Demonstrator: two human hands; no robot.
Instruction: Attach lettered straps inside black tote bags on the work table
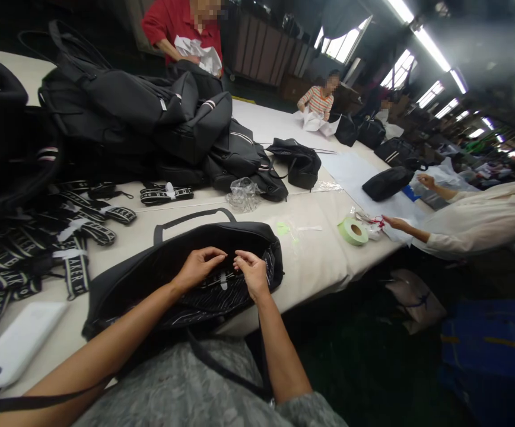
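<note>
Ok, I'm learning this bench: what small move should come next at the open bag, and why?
Probably lower the right hand to the white-banded bundle and settle it: it lies inside the bag, near that hand, and the bag's mouth gapes open.

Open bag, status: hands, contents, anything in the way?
Left hand, right hand at mouth of open bag, grips unclear. Strap bundle inside. Crumpled plastic beyond, not blocking.

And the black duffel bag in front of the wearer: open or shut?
Open: the black duffel bag gapes wide along its top, its streaked lining visible inside.
</note>
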